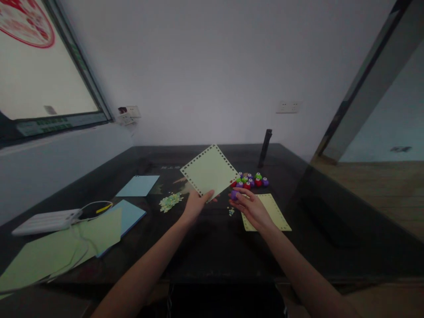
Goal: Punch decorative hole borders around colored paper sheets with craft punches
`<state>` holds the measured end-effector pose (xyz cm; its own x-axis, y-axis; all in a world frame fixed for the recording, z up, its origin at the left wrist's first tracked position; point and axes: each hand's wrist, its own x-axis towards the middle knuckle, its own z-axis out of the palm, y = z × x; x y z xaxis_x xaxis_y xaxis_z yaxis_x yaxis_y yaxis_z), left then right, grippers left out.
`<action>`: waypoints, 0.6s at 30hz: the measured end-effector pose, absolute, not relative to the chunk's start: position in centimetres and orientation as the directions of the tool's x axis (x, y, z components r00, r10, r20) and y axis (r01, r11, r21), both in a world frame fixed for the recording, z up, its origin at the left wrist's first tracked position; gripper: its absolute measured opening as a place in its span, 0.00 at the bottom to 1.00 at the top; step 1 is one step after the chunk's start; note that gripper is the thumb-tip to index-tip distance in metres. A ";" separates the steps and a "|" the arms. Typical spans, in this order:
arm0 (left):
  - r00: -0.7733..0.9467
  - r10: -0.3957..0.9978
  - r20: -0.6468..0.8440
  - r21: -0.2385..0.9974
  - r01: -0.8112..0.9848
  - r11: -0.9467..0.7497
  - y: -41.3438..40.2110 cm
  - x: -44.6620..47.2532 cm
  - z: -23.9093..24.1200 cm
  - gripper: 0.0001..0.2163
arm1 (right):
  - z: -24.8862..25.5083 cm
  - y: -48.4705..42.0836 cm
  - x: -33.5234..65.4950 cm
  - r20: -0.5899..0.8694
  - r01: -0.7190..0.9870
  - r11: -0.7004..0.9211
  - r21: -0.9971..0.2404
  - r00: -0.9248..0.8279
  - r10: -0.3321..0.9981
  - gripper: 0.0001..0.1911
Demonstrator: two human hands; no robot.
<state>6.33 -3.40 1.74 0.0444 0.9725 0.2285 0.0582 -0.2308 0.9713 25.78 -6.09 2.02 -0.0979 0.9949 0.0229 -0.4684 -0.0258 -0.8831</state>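
Note:
Gripped at its lower corner, a pale green sheet of paper (210, 170) is raised above the table by my left hand (196, 204). Small shapes are punched along several of its edges. My right hand (250, 207) has its fingers closed round a small purple craft punch (234, 194), just right of the sheet's lower edge. Behind that hand sits a cluster of red, green and purple craft punches (258, 181). A yellowish sheet with a punched border (274, 212) lies partly beneath my right hand and forearm. Tiny paper cut-outs (231, 211) are scattered between my hands.
A heap of paper cut-outs (170, 202) lies left of my left hand. Farther left are a light blue sheet (138, 186), green sheets (66, 247), and a white power strip (46, 221) with its cable. A black upright object (265, 148) stands at the back right.

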 end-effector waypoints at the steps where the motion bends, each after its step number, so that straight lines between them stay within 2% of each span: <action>1: 0.031 0.972 0.231 0.971 0.059 -0.233 -3.7 6.7 1.4 0.14 | 1.9 -6.2 25.6 0.021 -0.466 -0.018 -0.885 -0.079 0.997 0.20; 6: -0.002 0.970 0.241 0.961 0.139 -0.239 -4.7 6.9 0.0 0.14 | 1.4 -6.5 25.2 -0.003 -0.467 -0.012 -0.884 -0.021 1.000 0.21; 18: 0.002 0.958 0.288 0.929 0.242 -0.280 -5.7 7.0 1.1 0.12 | 1.2 -6.7 25.4 0.023 -0.440 0.010 -0.898 -0.024 0.999 0.19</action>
<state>6.99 -5.69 1.09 0.0022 0.9577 0.2876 0.2422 -0.2796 0.9291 25.40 -6.72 1.25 -0.0241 0.9994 0.0234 -0.4399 0.0104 -0.8980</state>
